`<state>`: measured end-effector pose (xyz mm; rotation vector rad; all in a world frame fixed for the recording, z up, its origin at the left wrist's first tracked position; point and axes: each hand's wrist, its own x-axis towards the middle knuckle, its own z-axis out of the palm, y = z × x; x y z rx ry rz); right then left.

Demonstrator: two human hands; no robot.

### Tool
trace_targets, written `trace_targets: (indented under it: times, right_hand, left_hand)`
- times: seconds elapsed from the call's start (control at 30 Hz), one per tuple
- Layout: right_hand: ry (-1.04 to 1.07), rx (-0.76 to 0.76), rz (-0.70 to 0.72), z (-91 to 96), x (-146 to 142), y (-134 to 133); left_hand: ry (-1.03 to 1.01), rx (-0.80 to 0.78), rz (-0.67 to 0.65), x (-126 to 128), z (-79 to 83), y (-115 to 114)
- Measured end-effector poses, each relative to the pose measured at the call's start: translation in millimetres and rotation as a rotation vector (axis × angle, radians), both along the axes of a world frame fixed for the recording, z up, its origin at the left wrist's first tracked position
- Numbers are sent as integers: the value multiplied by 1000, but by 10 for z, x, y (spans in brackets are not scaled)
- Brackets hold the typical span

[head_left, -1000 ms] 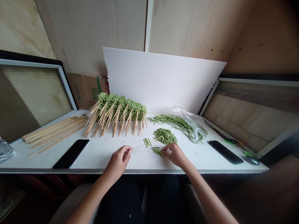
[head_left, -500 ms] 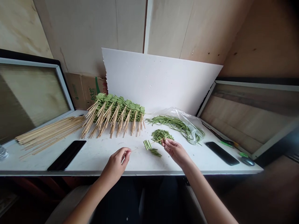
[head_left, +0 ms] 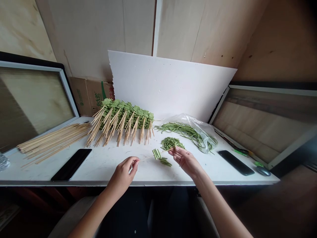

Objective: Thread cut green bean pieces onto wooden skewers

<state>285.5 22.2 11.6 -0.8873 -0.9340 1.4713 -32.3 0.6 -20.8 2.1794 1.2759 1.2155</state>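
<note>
My left hand [head_left: 123,172] pinches the near end of a thin bamboo skewer [head_left: 146,158] that carries a few short green bean pieces [head_left: 156,153]. My right hand [head_left: 185,159] is at the skewer's far tip, fingers closed on one green bean piece. A few loose cut pieces [head_left: 164,161] lie on the white table [head_left: 104,165] between my hands. A small heap of cut bean pieces [head_left: 171,143] sits just beyond my right hand.
Finished bean skewers [head_left: 123,119] are stacked at the back, bare skewers [head_left: 53,140] lie to the left. Long beans spill from a plastic bag [head_left: 193,130]. Black phones lie at left [head_left: 71,164] and right [head_left: 235,162]. A white foam board [head_left: 170,84] leans behind.
My right hand lifted from the loose pieces on the table with one piece and moved up to the skewer's tip. The left hand stayed put holding the skewer.
</note>
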Motion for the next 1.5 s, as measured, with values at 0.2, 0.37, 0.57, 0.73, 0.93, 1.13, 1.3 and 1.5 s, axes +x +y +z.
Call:
trace_targets:
  times: [0.2,0.37,0.57,0.73,0.93,1.13,1.3,1.5]
  right_hand:
    - [-55,17,-49,20,-24,-21]
    - [-112,27,-105,41,-91,-45]
    - [-101,17,-144,-9,-173,-53]
    - [-70,31,-166,-72,-239,-74]
    - [-59,43,-169,-4,-277,-122]
    - [-74,84,-207,172,-259,-177]
    - [-24,85,-300,148,-267,-167]
    - [-66,124,-364,140,-301,-174]
  left_hand:
    - [26,37,5,-7,23,-6]
    - [37,79,4,-8,41,-17]
    - [39,131,21,-16,26,-5]
    - [43,155,36,-36,34,-13]
    - [56,156,19,-40,10,-7]
    - [-6,126,-28,7,6,-23]
    - [-47,182,-41,51,-25,-55]
    - [-46,193,-135,57,-63,-91]
